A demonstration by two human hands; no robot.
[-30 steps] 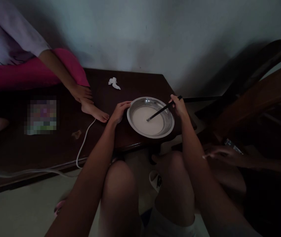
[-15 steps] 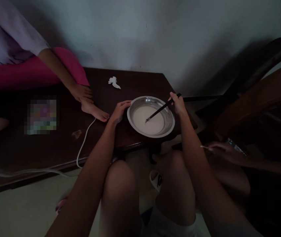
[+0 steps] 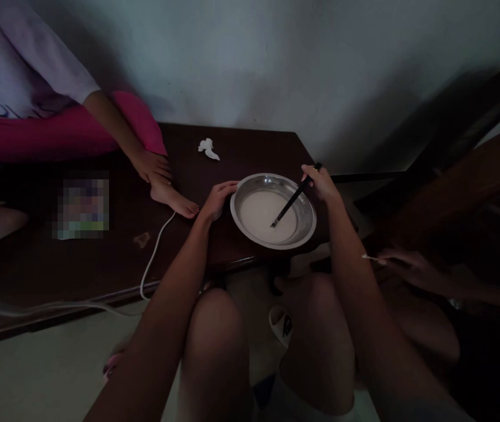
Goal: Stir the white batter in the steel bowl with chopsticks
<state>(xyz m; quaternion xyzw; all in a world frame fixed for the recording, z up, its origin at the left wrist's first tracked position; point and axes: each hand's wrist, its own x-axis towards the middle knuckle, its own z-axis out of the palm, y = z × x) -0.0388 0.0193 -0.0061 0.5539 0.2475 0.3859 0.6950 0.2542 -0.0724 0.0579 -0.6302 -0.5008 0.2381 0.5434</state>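
Note:
A round metal basin point(image 3: 237, 220) rests on the dark wooden bench, holding a milky white liquid point(image 3: 264, 212). My left hand point(image 3: 218, 199) grips the basin's left rim, its fingertips on the edge. Beyond the right rim, my right hand point(image 3: 321, 183) is closed round the upper end of black chopsticks point(image 3: 292, 197). They slant down to the left, and their lower tips touch the white liquid near the middle. Whether it is one stick or a pair held together is hard to see in the dim light.
A crumpled white tissue point(image 3: 208, 149) lies behind the basin on the bench point(image 3: 250, 140). A person sits at left, a hand point(image 3: 155, 167) on their foot. A white cable point(image 3: 155, 252) runs along the bench. At right, another person's hand point(image 3: 401, 264) holds a thin white-tipped stick point(image 3: 370, 257).
The chopstick tips have moved right and slightly nearer to me in the liquid, and the chopsticks stand steeper. My left hand stays on the rim. The whole view has shifted slightly.

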